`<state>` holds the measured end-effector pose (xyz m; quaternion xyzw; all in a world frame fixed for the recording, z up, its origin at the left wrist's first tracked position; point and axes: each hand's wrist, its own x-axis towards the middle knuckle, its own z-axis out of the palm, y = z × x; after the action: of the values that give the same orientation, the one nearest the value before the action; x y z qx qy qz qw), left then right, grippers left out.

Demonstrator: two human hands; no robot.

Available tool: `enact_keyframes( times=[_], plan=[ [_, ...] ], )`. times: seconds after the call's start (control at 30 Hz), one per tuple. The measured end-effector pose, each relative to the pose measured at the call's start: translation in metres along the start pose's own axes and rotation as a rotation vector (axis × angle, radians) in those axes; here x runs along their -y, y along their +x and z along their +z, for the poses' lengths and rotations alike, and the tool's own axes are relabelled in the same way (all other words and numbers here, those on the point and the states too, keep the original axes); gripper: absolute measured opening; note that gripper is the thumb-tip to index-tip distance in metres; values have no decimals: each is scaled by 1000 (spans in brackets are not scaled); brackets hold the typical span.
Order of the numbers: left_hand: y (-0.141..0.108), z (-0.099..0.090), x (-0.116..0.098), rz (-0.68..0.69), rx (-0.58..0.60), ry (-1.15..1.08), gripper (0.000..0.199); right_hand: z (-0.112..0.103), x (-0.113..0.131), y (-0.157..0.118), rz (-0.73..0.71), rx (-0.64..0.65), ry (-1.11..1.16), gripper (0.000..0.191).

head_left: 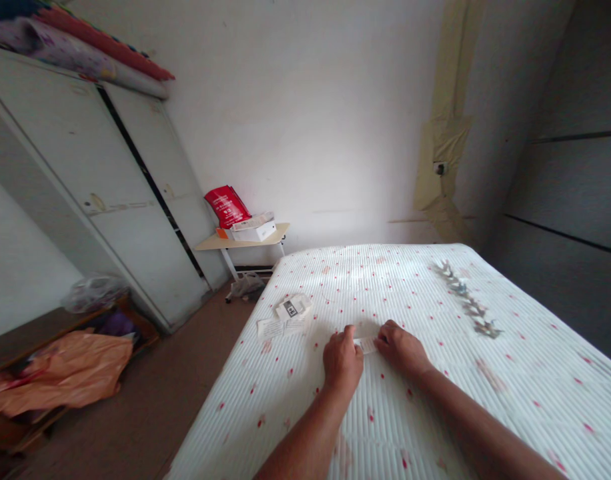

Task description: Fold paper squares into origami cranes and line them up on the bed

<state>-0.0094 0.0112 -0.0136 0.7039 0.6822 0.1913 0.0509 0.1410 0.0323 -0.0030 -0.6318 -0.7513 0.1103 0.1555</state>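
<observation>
Low over a mattress (335, 413) dotted with red, a person's left hand (343, 360) and right hand (401, 347) pinch opposite ends of a small strip of paper (366, 345), fingers curled, in the head view. The strip spans the gap between them, near the mattress's middle. Printed paper scraps (291, 312) lie at the mattress's left edge, while a row of small folded paper pieces (468, 300) runs along its right side. Beyond the mattress's far left corner, a small table (213, 243) bears a red bag (227, 205) and a white box (255, 232).
</observation>
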Motion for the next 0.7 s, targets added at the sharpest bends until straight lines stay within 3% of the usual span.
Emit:
enact_keyframes(
  times=[0.23, 0.53, 0.7],
  plan=[
    [-3, -4, 1, 88, 5, 7, 16, 1, 1, 3, 36, 12, -9, 14],
    [-4, -4, 3, 124, 11, 41, 21, 2, -15, 11, 110, -76, 157, 5],
    [-5, -5, 2, 119, 25, 45, 21, -3, -28, 13, 165, -72, 270, 14]
  ],
)
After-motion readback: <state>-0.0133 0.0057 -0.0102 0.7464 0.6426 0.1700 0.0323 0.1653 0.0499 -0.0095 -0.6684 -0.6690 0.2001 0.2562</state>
